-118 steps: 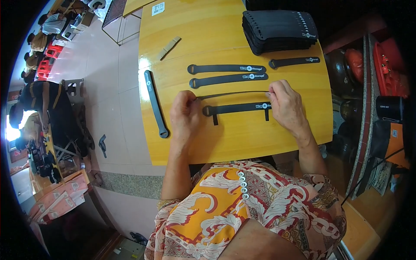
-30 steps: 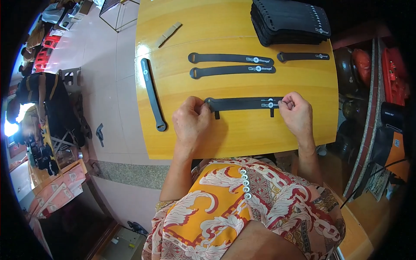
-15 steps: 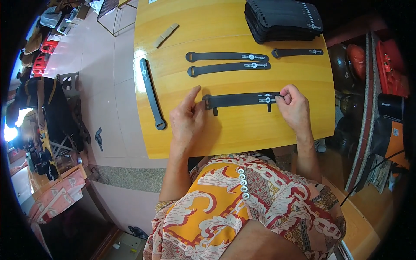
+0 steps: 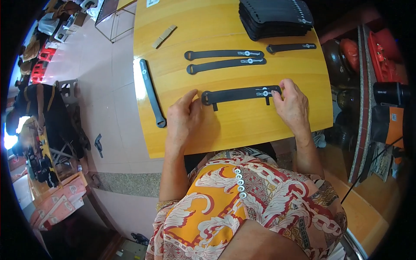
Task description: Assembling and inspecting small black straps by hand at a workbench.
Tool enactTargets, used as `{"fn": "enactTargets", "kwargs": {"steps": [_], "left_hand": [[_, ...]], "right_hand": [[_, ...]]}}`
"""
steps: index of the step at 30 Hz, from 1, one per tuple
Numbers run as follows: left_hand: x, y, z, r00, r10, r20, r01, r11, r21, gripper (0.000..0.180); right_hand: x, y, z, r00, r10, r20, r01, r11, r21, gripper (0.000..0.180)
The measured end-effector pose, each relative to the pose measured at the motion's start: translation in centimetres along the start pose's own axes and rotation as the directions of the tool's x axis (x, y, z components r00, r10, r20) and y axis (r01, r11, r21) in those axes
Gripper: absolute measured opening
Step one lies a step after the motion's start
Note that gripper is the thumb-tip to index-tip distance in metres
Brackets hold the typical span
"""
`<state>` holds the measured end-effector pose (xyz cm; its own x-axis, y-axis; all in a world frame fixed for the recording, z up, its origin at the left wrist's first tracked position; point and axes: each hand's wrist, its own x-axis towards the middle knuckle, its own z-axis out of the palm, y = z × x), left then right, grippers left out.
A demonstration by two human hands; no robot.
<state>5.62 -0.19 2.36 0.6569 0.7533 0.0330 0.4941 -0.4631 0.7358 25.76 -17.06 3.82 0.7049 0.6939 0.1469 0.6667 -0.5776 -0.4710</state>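
On the wooden table directly before me lies a small pile of black straps (image 4: pixel 238 94), stacked nearly edge to edge, with an oval slot at the left end and white print at the right. Two short black tabs (image 4: pixel 267 101) stick out below it. My right hand (image 4: pixel 294 108) grips the pile's right end, thumb over the print and fingers at the far edge. Beside the slotted end, my left hand (image 4: pixel 184 119) is open and empty, index finger stretched out. Farther back lie two single straps, an upper strap (image 4: pixel 223 54) and a lower strap (image 4: pixel 227 66).
A thick stack of black straps (image 4: pixel 277 19) stands at the table's far right, with a short strap (image 4: pixel 291 47) in front. Another strap (image 4: pixel 151 93) lies along the left edge. A small beige strip (image 4: pixel 164 37) rests far left. Dark jars (image 4: pixel 333 56) stand right of the table.
My left hand has drawn slightly away from the slotted end. My right thumb has shifted left onto the print, and the fingers have spread around the pile's end.
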Motion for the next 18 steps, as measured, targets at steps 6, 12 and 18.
{"fn": "enactTargets", "kwargs": {"steps": [6, 12, 18], "left_hand": [[0.4, 1.4, 0.8, 0.907, 0.394, -0.147, -0.403, 0.915, -0.031, 0.024], [0.9, 0.6, 1.1, 0.878, 0.470, 0.088, -0.477, 0.874, 0.090, 0.035], [0.3, -0.5, 0.4, 0.997, 0.064, 0.041, -0.040, 0.896, -0.443, 0.024]], "right_hand": [[0.7, -0.8, 1.2, 0.999, -0.046, -0.012, 0.047, 0.940, 0.337, 0.012], [2.2, 0.9, 2.5, 0.997, -0.007, 0.072, -0.023, 0.918, 0.396, 0.011], [2.7, 2.4, 3.1, 0.990, -0.025, 0.138, -0.069, 0.772, 0.632, 0.011]]}}
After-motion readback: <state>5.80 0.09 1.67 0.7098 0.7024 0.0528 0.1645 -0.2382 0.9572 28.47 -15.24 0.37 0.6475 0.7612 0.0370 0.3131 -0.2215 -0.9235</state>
